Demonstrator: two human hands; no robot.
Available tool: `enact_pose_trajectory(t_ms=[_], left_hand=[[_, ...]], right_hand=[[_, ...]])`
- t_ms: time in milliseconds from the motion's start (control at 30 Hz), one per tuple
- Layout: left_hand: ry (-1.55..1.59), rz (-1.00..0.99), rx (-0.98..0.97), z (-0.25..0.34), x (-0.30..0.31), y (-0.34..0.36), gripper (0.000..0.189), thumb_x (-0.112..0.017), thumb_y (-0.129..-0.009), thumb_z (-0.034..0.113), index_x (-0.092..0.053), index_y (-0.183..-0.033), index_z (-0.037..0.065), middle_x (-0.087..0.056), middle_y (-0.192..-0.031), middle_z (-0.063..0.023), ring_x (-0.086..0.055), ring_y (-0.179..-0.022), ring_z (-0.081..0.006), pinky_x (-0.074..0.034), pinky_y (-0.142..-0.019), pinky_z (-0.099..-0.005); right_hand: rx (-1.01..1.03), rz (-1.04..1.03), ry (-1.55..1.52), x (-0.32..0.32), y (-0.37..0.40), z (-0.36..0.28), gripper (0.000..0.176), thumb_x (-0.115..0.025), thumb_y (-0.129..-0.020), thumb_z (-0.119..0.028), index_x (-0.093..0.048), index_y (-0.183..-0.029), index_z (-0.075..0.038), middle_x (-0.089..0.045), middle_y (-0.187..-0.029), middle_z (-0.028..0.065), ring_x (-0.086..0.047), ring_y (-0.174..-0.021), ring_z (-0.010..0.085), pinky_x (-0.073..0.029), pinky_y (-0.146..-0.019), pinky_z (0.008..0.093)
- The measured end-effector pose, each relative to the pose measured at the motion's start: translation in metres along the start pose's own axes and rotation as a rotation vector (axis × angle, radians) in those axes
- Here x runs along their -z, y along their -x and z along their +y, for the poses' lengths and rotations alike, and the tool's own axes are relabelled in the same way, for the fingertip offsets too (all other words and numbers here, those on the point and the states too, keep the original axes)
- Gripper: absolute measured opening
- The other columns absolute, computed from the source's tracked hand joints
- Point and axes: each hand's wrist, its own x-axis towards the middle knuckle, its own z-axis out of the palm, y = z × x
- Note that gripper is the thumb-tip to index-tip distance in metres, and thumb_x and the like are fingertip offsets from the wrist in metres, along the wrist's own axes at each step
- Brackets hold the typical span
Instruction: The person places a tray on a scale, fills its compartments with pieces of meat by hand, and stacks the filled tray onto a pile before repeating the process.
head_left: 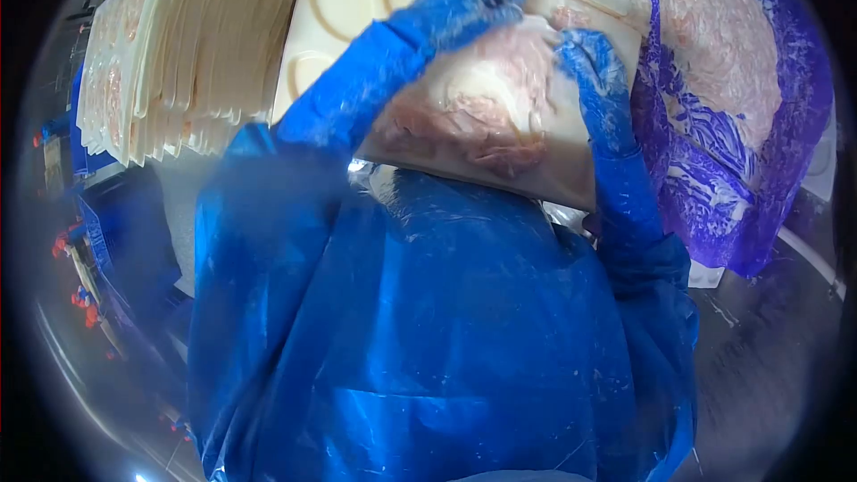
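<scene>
A cream tray with rounded recesses [344,0] lies in front of me, its near edge against my apron. Pale pink raw meat [486,116] with a whitish sheet-like part covers its middle and right side. My left hand [473,4], in a wet blue glove, is above the far edge of the meat with its fingers curled closed; what they hold, if anything, is hidden. My right hand [594,62], gloved alike, is at the meat's right edge over the tray. Its fingers are bent and pressed together, and I cannot make out anything in them.
Many thin cream trays [201,36] stand packed on edge at the left, some with pink meat on them. To the right, purple plastic sheeting [714,214] smeared with white holds a big mass of pale pink meat [714,27]. A blue bin [134,223] is at the lower left.
</scene>
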Motion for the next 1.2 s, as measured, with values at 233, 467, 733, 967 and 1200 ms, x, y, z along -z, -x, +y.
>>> enact_pose_trajectory(t_ms=[233, 467, 733, 967, 1200], left_hand=[[-0.884, 0.046, -0.261, -0.022, -0.014, 0.016, 0.014, -0.063, -0.093, 0.01, -0.07, -0.105, 0.009, -0.068, -0.104, -0.0127, -0.065, -0.094, -0.0318, -0.054, -0.087, -0.039], [-0.957, 0.161, -0.355, -0.015, -0.005, 0.034, 0.025, -0.058, -0.092, 0.007, -0.07, -0.113, 0.013, -0.067, -0.122, -0.0088, -0.06, -0.115, -0.0276, -0.046, -0.106, -0.0363], [-0.065, 0.246, -0.175, -0.039, -0.035, 0.03, 0.013, -0.067, -0.089, 0.008, -0.071, -0.1, 0.005, -0.067, -0.115, -0.0117, -0.063, -0.106, -0.0302, -0.051, -0.095, -0.0377], [-0.737, 0.232, -0.325, -0.046, -0.05, 0.013, 0.012, -0.072, -0.083, 0.014, -0.067, -0.091, 0.007, -0.065, -0.094, -0.0114, -0.061, -0.092, -0.0333, -0.05, -0.085, -0.0429], [-0.778, 0.255, -0.33, -0.057, -0.049, 0.009, 0.019, -0.068, -0.088, 0.023, -0.071, -0.102, 0.011, -0.066, -0.109, -0.0124, -0.06, -0.105, -0.0348, -0.049, -0.093, -0.0453]], right_hand=[[0.37, 0.067, 0.633, -0.027, -0.012, -0.001, 0.024, -0.066, -0.094, -0.014, -0.068, -0.117, -0.01, -0.068, -0.114, 0.0125, -0.064, -0.105, 0.0291, -0.049, -0.097, 0.0362], [0.384, -0.047, 0.873, -0.017, 0.014, -0.009, 0.028, -0.067, -0.091, -0.023, -0.068, -0.117, -0.012, -0.065, -0.122, 0.0084, -0.058, -0.115, 0.0269, -0.043, -0.101, 0.043], [0.344, -0.039, 0.931, -0.036, 0.034, -0.002, 0.022, -0.066, -0.09, -0.029, -0.068, -0.107, -0.014, -0.067, -0.109, 0.0078, -0.061, -0.102, 0.0286, -0.048, -0.09, 0.0412], [0.195, -0.067, 0.868, -0.033, 0.036, 0.004, 0.015, -0.065, -0.089, -0.021, -0.065, -0.101, -0.011, -0.066, -0.1, 0.0123, -0.062, -0.094, 0.0325, -0.052, -0.083, 0.0441], [-0.017, -0.078, 0.59, 0.024, 0.072, -0.003, 0.019, -0.069, -0.088, -0.009, -0.065, -0.107, -0.007, -0.067, -0.1, 0.0099, -0.065, -0.086, 0.0209, -0.052, -0.082, 0.0315]])
